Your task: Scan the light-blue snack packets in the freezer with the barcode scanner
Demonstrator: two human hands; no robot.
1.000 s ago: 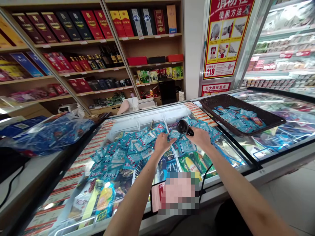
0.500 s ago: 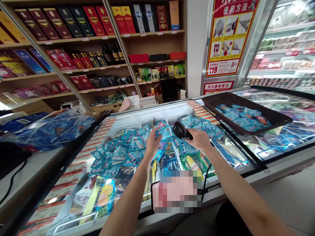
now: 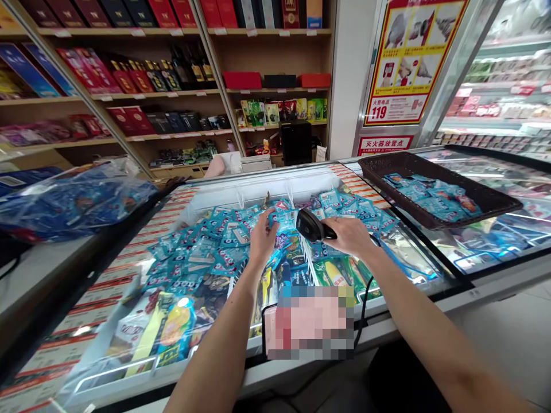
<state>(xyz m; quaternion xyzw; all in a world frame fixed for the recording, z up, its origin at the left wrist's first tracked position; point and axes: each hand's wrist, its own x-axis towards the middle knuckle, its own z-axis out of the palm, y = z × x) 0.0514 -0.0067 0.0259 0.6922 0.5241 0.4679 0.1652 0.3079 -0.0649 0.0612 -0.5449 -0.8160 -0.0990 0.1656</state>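
Observation:
My right hand [image 3: 348, 235] is wrapped round the handle of a black barcode scanner [image 3: 309, 225], whose head points left. A dark cord runs down from near my wrist. To its left, my left hand [image 3: 262, 238] pinches the end of a small blue packet [image 3: 286, 219], which lies just in front of the scanner's head. Many similar blue packets [image 3: 206, 246] are spread over the glass top of a chest freezer [image 3: 215, 357] on both sides of my hands. Some of the held packet's left end is hidden by my fingers.
A brown tray [image 3: 499, 203] with blue packets stands on the freezer at right. A phone [image 3: 269, 332] with a blurred screen rests at the front edge. At left lies a clear plastic bag [image 3: 81, 201] of blue packets. Shelves [image 3: 172, 94] of boxes and bottles stand behind.
My view has tilted down and shifted a little. The scanner's head has come closer to the packet in my left hand. Both hands keep their hold.

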